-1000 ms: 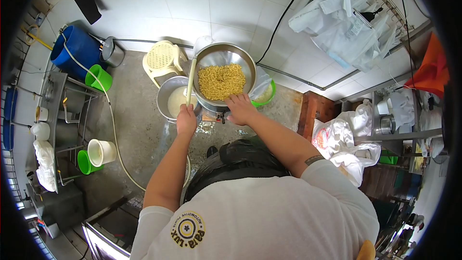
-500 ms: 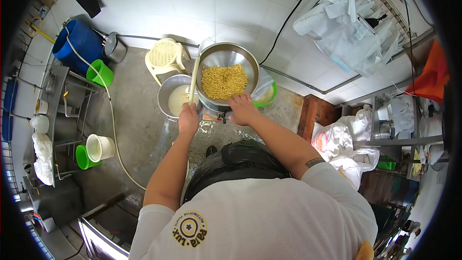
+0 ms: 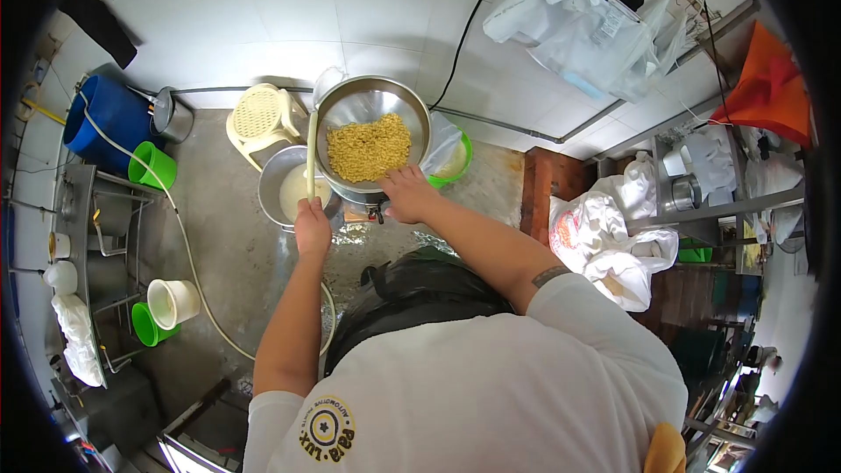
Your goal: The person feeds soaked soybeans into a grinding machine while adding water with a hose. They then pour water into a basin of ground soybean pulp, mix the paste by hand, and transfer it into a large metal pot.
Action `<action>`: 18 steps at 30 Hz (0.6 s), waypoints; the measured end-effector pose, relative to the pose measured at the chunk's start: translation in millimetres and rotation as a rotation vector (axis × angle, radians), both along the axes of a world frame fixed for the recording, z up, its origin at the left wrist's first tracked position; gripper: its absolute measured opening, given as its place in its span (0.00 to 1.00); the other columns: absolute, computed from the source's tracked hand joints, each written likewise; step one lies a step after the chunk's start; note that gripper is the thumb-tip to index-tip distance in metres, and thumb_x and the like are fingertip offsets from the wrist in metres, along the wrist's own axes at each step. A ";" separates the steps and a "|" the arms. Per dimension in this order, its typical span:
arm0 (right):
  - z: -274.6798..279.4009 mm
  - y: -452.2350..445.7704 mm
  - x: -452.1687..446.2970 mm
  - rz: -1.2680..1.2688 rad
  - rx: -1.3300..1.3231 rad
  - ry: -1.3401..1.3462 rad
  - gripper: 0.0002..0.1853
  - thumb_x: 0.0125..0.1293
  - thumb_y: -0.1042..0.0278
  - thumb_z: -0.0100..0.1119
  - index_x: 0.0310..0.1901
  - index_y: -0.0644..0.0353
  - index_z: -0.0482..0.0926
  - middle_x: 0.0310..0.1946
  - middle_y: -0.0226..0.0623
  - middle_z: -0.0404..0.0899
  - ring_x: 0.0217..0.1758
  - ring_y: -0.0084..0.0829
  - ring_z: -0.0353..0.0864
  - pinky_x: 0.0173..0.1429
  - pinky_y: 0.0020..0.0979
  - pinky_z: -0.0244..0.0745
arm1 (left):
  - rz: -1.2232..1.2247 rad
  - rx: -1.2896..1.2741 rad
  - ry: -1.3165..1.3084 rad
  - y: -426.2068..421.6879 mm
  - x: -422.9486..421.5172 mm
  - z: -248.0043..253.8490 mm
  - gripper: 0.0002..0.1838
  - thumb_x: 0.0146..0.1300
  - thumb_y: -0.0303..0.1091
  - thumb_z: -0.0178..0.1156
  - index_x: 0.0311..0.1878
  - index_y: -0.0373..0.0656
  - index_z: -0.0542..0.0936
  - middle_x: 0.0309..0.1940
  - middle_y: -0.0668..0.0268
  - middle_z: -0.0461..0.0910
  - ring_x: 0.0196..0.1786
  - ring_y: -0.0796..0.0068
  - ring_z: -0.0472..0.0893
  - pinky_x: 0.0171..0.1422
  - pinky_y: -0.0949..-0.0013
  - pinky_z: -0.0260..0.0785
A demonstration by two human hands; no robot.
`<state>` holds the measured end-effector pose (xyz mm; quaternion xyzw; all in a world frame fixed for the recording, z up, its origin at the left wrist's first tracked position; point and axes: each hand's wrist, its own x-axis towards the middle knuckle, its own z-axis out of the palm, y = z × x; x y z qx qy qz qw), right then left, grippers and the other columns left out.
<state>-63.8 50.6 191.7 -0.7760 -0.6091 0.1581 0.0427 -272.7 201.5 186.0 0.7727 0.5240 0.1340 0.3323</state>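
A pale yellow hose (image 3: pixel 311 153) stands nearly upright in my left hand (image 3: pixel 313 228), whose fingers are closed round it. It runs up along the left side of a wide steel bowl (image 3: pixel 372 92) holding a heap of yellow beans (image 3: pixel 368 149). My right hand (image 3: pixel 410 193) grips the bowl's near rim, its fingers over the edge by the beans and its thumb outside. To the bowl's lower left sits a metal pot (image 3: pixel 270 188) with cloudy whitish liquid. What supports the bowl is mostly hidden under it.
A cream plastic stool (image 3: pixel 260 114) is by the wall, left of the bowl. At its right stands a green tub (image 3: pixel 464 162). Farther left are a blue barrel (image 3: pixel 109 127), a green bucket (image 3: pixel 156 165) and a white bucket (image 3: pixel 175 302). White sacks (image 3: pixel 604 241) lie right.
My view has shifted, so the scene sits farther left. Both hands keep their places on the hose and the rim. The bean heap has changed shape, its upper left edge now lower.
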 end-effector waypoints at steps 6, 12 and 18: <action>-3.1 -0.2 -0.7 -0.005 0.038 -0.018 0.39 0.59 0.50 0.73 0.70 0.57 0.73 0.67 0.46 0.73 0.75 0.49 0.67 0.83 0.52 0.48 | 0.000 0.023 -0.027 2.6 -1.2 -6.4 0.21 0.82 0.50 0.47 0.49 0.38 0.73 0.39 0.37 0.82 0.46 0.27 0.80 0.49 0.37 0.70; -4.0 0.3 -1.4 -0.017 0.043 -0.010 0.39 0.58 0.51 0.73 0.70 0.56 0.73 0.66 0.45 0.74 0.75 0.48 0.66 0.84 0.52 0.47 | -0.011 0.000 -0.035 2.1 -1.6 5.1 0.20 0.82 0.48 0.46 0.50 0.38 0.72 0.39 0.36 0.82 0.46 0.27 0.80 0.50 0.36 0.70; -2.5 1.1 -1.9 -0.008 0.037 -0.001 0.39 0.59 0.52 0.72 0.71 0.56 0.72 0.67 0.45 0.73 0.76 0.47 0.65 0.84 0.51 0.45 | -0.014 -0.022 0.004 4.0 -2.9 8.9 0.20 0.82 0.49 0.46 0.50 0.37 0.72 0.39 0.36 0.82 0.47 0.27 0.80 0.51 0.36 0.70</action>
